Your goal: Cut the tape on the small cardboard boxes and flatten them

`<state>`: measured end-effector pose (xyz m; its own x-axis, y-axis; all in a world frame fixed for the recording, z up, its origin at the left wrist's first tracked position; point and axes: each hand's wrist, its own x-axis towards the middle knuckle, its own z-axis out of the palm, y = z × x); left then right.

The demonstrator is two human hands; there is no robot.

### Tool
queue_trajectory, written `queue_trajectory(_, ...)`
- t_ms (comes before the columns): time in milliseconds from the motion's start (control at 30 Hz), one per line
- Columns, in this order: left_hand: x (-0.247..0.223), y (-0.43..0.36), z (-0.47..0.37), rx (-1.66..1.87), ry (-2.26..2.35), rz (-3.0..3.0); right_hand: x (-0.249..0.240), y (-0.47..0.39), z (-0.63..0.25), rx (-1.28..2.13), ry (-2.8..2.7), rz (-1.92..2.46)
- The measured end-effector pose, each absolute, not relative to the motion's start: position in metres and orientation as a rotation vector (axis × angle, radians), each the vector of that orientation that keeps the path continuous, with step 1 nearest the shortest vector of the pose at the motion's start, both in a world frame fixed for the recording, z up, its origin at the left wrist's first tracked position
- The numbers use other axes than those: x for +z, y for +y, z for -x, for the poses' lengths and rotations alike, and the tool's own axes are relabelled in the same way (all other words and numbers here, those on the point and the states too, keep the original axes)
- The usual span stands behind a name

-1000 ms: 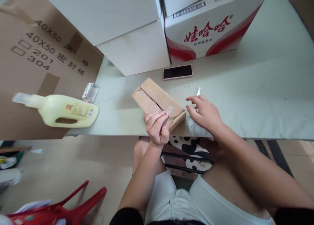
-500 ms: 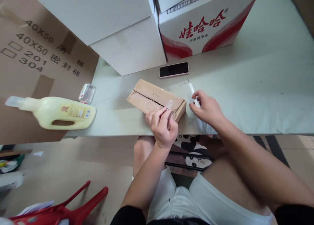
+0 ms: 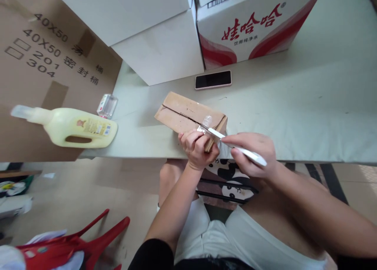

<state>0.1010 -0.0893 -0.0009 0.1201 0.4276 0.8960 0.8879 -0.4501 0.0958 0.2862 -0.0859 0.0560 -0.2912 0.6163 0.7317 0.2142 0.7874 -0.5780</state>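
Note:
A small brown cardboard box [image 3: 185,115] lies at a slant on the table, a dark seam running along its top and a piece of clear tape [image 3: 206,121] near its right end. My left hand [image 3: 198,148] is closed on the box's near right corner, fingers over the edge by the tape. In my right hand [image 3: 255,152] is a slim white utility knife [image 3: 244,150], gripped between thumb and fingers. Its tip points left and reaches the tape at the seam; whether the blade is cutting in, I cannot tell.
Behind the box lies a phone [image 3: 213,80], with white cartons [image 3: 253,34] beyond it. A pale yellow bottle [image 3: 79,128] and a small clear container [image 3: 107,106] are on the left, beside a large brown carton [image 3: 26,89]. Below stands a red stool [image 3: 97,238].
My right hand has brought the knife from right of the box to the tape on its top, and the knife now points left. My left hand has shifted its grip at the near corner.

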Motion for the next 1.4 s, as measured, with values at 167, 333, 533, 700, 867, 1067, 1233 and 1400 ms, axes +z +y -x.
queue_trajectory(167, 0.000, -0.089, -0.101, -1.322, -1.254, 1.950, 0.056, -0.083, -0.284, 0.221, -1.991, 0.606)
queue_trajectory(333, 0.000, -0.089, -0.101, -1.316, -1.263, 1.939, 0.057, -0.084, -0.283, 0.205, -1.984, 0.666)
queue_trajectory(533, 0.001, -0.089, -0.101, -1.327, -1.255, 1.966, 0.062, -0.081, -0.284, 0.423, -1.976, 0.763)
queue_trajectory(700, 0.002, -0.089, -0.101, -1.305, -1.245, 1.978, 0.069, -0.087, -0.295, 0.480, -1.864, 0.837)
queue_trajectory(867, 0.002, -0.094, -0.095, -1.320, -1.245, 1.975, 0.061, -0.083, -0.314, 0.750, -1.249, 0.879)
queue_trajectory(1067, 0.006, -0.120, -0.071, -1.291, -1.292, 2.094, 0.031, -0.043, -0.330, 0.695, -1.582, 1.390)
queue_trajectory(1233, -0.011, -0.151, -0.033, -1.318, -1.647, 2.023, 0.010, -0.026, -0.324, 0.693, -2.087, 1.879)
queue_trajectory(1400, -0.031, -0.164, 0.009, -1.520, -2.021, 1.852, 0.000, -0.032, -0.315, 0.540, -2.131, 1.859)
